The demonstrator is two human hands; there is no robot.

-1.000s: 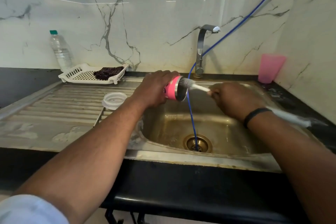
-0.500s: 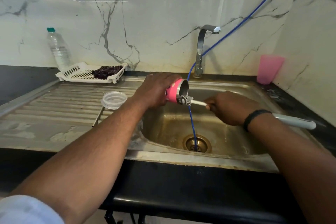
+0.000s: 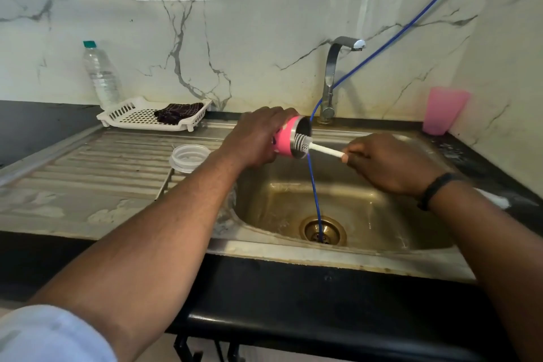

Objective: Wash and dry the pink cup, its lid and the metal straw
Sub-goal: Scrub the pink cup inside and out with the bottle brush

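Observation:
My left hand (image 3: 255, 135) grips the pink cup (image 3: 286, 138) on its side above the sink basin, its steel mouth facing right. My right hand (image 3: 385, 163) holds the white handle of a bottle brush (image 3: 324, 151); its grey bristle head sits in the cup's mouth. The clear round lid (image 3: 189, 156) lies on the steel draining board, left of the cup. A thin metal straw (image 3: 164, 185) lies on the board just below the lid.
The steel sink (image 3: 382, 256) has a tap (image 3: 332, 79) behind it and a blue hose (image 3: 316, 194) running down into the drain. A white tray (image 3: 132, 117) with a dark cloth, a water bottle (image 3: 101, 73) and a pink tumbler (image 3: 445, 110) stand along the marble wall.
The brush head, which was at the cup's mouth and then slipped just below the rim, is now partly inside the cup. Both hands have shifted slightly over the basin.

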